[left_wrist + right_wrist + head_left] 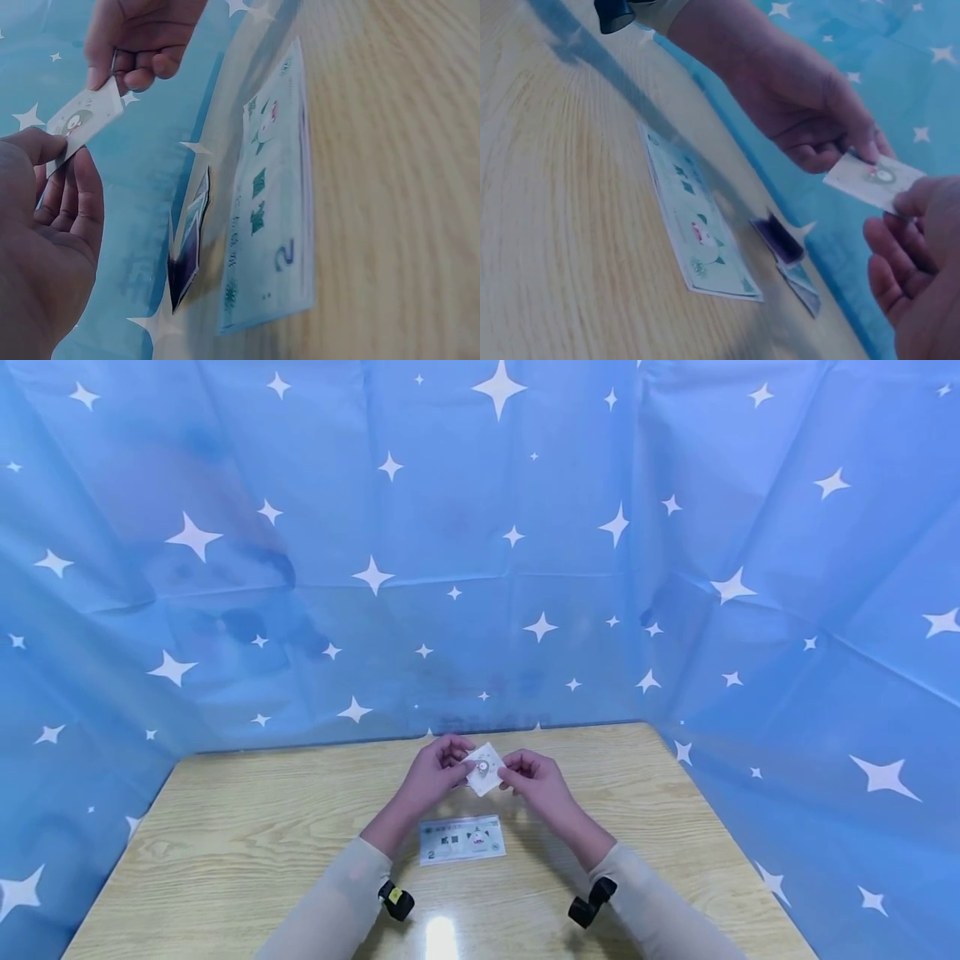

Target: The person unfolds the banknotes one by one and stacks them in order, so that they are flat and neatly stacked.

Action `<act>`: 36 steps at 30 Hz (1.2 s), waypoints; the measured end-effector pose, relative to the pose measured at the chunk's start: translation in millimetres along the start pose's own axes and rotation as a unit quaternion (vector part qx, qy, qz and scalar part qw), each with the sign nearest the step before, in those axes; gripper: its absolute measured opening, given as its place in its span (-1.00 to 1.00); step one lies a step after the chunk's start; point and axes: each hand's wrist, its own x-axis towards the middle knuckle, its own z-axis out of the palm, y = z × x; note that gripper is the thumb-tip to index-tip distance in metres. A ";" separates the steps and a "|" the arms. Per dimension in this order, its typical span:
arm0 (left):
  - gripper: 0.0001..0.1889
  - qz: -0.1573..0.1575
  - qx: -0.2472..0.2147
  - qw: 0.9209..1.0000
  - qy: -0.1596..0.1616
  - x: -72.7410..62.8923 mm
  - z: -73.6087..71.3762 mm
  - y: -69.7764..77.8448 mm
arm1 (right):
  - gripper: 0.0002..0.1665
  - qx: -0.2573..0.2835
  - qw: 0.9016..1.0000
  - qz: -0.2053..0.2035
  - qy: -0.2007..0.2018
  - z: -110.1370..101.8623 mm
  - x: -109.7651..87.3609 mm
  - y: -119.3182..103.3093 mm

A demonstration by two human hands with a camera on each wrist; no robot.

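Note:
A small white paper card [486, 770] with a round picture in its middle is held up over the far part of the table, turned cornerwise. My left hand [437, 770] pinches its left side between thumb and fingers. On the opposite side, my right hand [534, 778] pinches the card's edge with thumb and forefinger. In the left wrist view the card [94, 112] looks flat and thin. Below the hands lies a long pale sheet [462, 840] with green shapes, a small figure and a "2"; the right wrist view shows layered edges on this sheet [694, 225].
Beyond the sheet stands a small folded piece of dark purple and light blue paper [187, 251], mostly hidden by the hands in the head view. The wooden table [262, 827] meets a blue star-patterned curtain [465, 635] behind and at both sides.

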 end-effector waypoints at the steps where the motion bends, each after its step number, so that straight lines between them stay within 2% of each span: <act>1: -0.73 -0.002 -0.004 1.000 -0.002 -1.6 -0.2 -0.3 | -0.86 0.002 1.000 0.000 0.003 0.2 0.5 -1.0; 8: -0.76 -0.012 0.000 0.999 -0.032 -13.1 -1.0 -5.1 | -0.85 0.014 1.000 0.002 0.016 2.3 3.1 -4.7; 15: -0.80 -0.014 0.026 0.998 -0.055 -25.1 0.1 -12.4 | -0.87 0.009 1.000 0.001 -0.014 3.0 2.7 -9.7; 21: -0.72 0.003 0.003 0.999 -0.033 -29.9 -0.1 -8.4 | -0.82 -0.017 0.997 -0.017 -0.075 4.6 2.0 -11.6; 25: -0.78 0.015 0.005 1.000 -0.027 -32.2 -2.3 -7.5 | -0.81 -0.031 0.994 -0.028 -0.100 7.8 2.0 -11.5; 30: -0.85 0.015 0.019 0.999 -0.024 -34.1 -4.0 -9.1 | -0.83 -0.030 0.994 -0.027 -0.101 13.1 0.4 -14.9; 36: -0.85 0.010 0.021 1.000 -0.005 -35.1 -6.1 -9.8 | -0.84 -0.024 0.997 -0.009 -0.078 18.0 -2.2 -16.1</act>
